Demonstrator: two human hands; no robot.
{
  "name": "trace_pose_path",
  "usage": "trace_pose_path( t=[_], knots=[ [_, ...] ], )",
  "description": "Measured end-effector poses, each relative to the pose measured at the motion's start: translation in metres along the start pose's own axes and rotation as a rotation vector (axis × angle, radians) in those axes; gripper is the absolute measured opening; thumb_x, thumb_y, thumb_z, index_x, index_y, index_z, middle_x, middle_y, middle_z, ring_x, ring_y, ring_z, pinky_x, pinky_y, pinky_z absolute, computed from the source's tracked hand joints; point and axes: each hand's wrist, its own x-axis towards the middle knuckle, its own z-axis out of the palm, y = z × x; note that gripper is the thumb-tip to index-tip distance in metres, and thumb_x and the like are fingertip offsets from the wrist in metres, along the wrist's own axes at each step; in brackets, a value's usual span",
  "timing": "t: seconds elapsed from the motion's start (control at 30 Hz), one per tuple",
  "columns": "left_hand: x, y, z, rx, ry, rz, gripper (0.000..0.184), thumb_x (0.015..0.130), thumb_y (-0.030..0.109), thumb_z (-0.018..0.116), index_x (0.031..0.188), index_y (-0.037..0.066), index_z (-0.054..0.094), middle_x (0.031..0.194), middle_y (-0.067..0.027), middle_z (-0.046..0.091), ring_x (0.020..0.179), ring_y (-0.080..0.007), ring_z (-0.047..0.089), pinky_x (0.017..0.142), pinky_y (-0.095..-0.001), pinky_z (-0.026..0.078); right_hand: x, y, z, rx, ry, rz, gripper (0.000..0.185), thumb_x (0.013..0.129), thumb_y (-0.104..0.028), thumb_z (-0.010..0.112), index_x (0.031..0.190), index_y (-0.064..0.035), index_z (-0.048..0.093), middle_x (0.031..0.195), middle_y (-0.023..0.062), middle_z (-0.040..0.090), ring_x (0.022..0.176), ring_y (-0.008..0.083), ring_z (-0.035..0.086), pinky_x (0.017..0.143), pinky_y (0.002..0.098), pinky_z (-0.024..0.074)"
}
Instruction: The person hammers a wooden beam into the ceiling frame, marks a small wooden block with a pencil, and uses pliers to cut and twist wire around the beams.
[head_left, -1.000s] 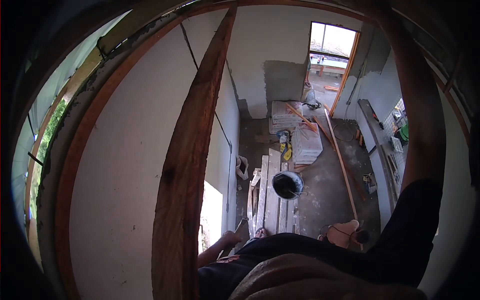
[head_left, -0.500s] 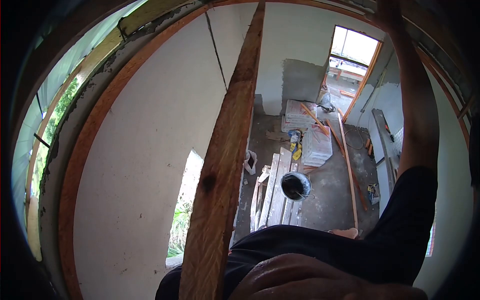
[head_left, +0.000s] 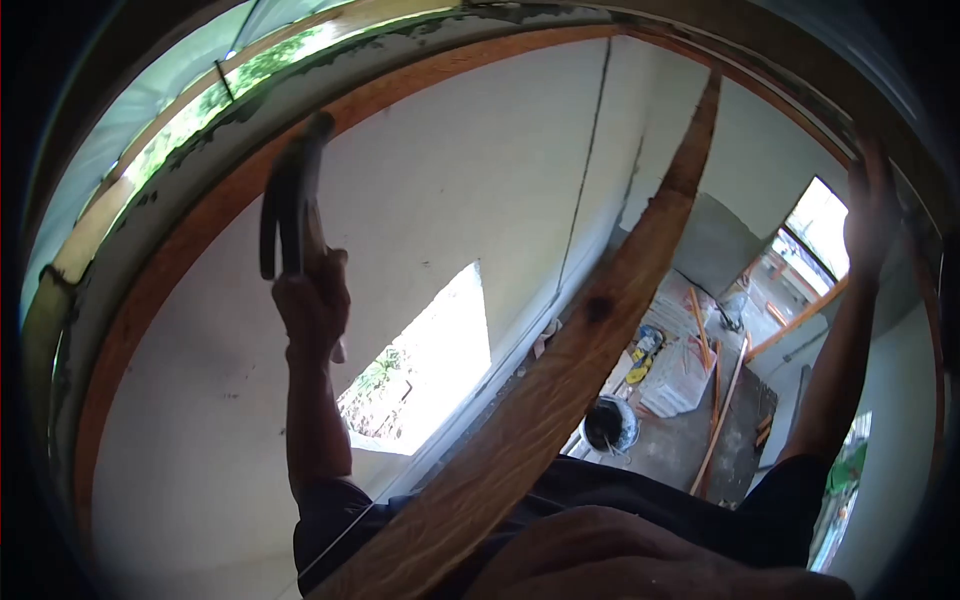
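Observation:
My left hand (head_left: pixel 312 305) is raised on the left, its fingers wrapped round the handle of a claw hammer (head_left: pixel 292 205). The hammer's head points upward, in front of the orange-brown wooden strip (head_left: pixel 210 215) along the wall top. On the right, my right hand (head_left: pixel 868 215) reaches up beside the dark overhead beam (head_left: pixel 830 85). Its fingers look stretched out, though shadow and blur hide whether they touch the beam. Between my arms a long rough timber (head_left: pixel 540 400) runs diagonally across the view, close to my body.
Below are a bucket (head_left: pixel 628 425) with dark contents, stacked white packages (head_left: pixel 680 385) and loose wood strips (head_left: pixel 720 430) on the concrete floor. A window opening (head_left: pixel 430 370) is in the left wall, and a doorway (head_left: pixel 815 230) stands at the far right.
My left hand has come into view with the hammer. The view has swung left, so the timber now slants more and the doorway sits further right. My right arm remains raised.

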Motion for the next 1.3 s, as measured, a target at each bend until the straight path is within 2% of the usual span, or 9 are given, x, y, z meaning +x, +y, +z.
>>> trace_pose_path(
  t=[0.1, 0.23, 0.27, 0.4, 0.77, 0.97, 1.07, 1.17, 1.3],
  knots=[
    [0.041, 0.012, -0.06, 0.329, 0.332, 0.022, 0.035, 0.089, 0.033, 0.059, 0.095, 0.0, 0.051, 0.066, -0.019, 0.06, 0.06, -0.0368, 0.062, 0.05, -0.0426, 0.047, -0.05, -0.116, 0.019, 0.427, -0.116, -0.374, 0.065, 0.088, -0.053, 0.046, 0.119, 0.0032, 0.057, 0.111, 0.0184, 0.062, 0.109, 0.0324, 0.058, 0.101, 0.0495, 0.0362],
    [0.076, 0.004, -0.122, 0.734, 0.244, -0.077, 0.036, 0.091, 0.036, 0.055, 0.099, 0.001, 0.052, 0.075, -0.0187, 0.062, 0.071, -0.0368, 0.063, 0.058, -0.044, 0.05, -0.064, -0.212, 0.047, 0.753, -0.229, -0.792, 0.068, 0.086, -0.064, 0.045, 0.1, -0.0004, 0.064, 0.094, 0.0146, 0.066, 0.096, 0.0301, 0.062, 0.1, 0.0494, 0.0357],
    [0.084, -0.003, -0.133, 0.817, 0.216, 0.014, 0.035, 0.091, 0.037, 0.054, 0.097, 0.003, 0.051, 0.077, -0.0182, 0.062, 0.073, -0.0359, 0.063, 0.059, -0.0439, 0.05, -0.065, -0.227, 0.054, 0.795, -0.173, -0.841, 0.072, 0.085, -0.067, 0.043, 0.096, 0.0002, 0.064, 0.083, 0.0131, 0.065, 0.08, 0.0272, 0.065, 0.087, 0.0457, 0.0475],
    [0.121, -0.062, -0.175, 1.084, 0.048, 0.27, 0.033, 0.091, 0.039, 0.053, 0.097, 0.007, 0.049, 0.081, -0.0162, 0.063, 0.076, -0.0332, 0.064, 0.061, -0.0433, 0.051, -0.068, -0.236, 0.076, 0.93, 0.049, -0.825, 0.08, 0.084, -0.073, 0.034, 0.084, 0.0012, 0.063, 0.063, 0.0095, 0.061, 0.053, 0.0206, 0.061, 0.047, 0.0314, 0.0507],
    [0.166, -0.052, -0.191, 1.171, -0.25, 0.087, 0.033, 0.089, 0.041, 0.049, 0.106, 0.014, 0.059, 0.093, -0.0099, 0.066, 0.091, -0.0264, 0.064, 0.076, -0.0407, 0.051, -0.076, -0.242, 0.08, 0.883, 0.171, -0.738, 0.082, 0.088, -0.071, 0.024, 0.078, 0.0005, 0.062, 0.059, 0.0105, 0.061, 0.05, 0.0219, 0.062, 0.049, 0.0329, 0.0522],
    [0.183, -0.055, -0.193, 1.126, -0.397, 0.202, 0.025, 0.091, 0.035, 0.047, 0.105, 0.021, 0.063, 0.1, -0.0037, 0.06, 0.098, -0.0213, 0.06, 0.076, -0.0375, 0.052, -0.08, -0.241, 0.069, 0.89, 0.03, -0.656, 0.083, 0.089, -0.068, 0.022, 0.082, 0.0021, 0.064, 0.063, 0.0115, 0.06, 0.052, 0.0216, 0.06, 0.049, 0.0319, 0.0473],
    [0.191, -0.06, -0.188, 1.311, -0.408, 0.496, 0.026, 0.09, 0.037, 0.049, 0.105, 0.019, 0.062, 0.101, -0.0066, 0.058, 0.096, -0.0229, 0.06, 0.074, -0.0374, 0.053, -0.08, -0.241, 0.065, 0.881, -0.028, -0.595, 0.081, 0.09, -0.067, 0.023, 0.082, 0.0025, 0.064, 0.063, 0.0112, 0.06, 0.053, 0.0212, 0.06, 0.05, 0.0313, 0.0463],
    [0.191, -0.038, -0.165, 1.214, -0.254, 0.26, 0.03, 0.088, 0.04, 0.051, 0.106, 0.017, 0.058, 0.101, -0.0097, 0.056, 0.094, -0.0243, 0.061, 0.073, -0.038, 0.053, -0.082, -0.241, 0.066, 0.873, -0.01, -0.573, 0.081, 0.091, -0.066, 0.022, 0.083, 0.0019, 0.065, 0.061, 0.0105, 0.059, 0.053, 0.0214, 0.059, 0.05, 0.0322, 0.0458],
    [0.202, -0.054, -0.165, 1.052, -0.311, 0.353, 0.039, 0.087, 0.046, 0.052, 0.107, 0.013, 0.052, 0.099, -0.0134, 0.056, 0.087, -0.0302, 0.063, 0.071, -0.0425, 0.051, -0.081, -0.242, 0.066, 0.883, -0.015, -0.55, 0.081, 0.092, -0.065, 0.019, 0.083, 0.0012, 0.065, 0.06, 0.01, 0.058, 0.053, 0.0214, 0.059, 0.05, 0.0322, 0.0456]
  ],
)
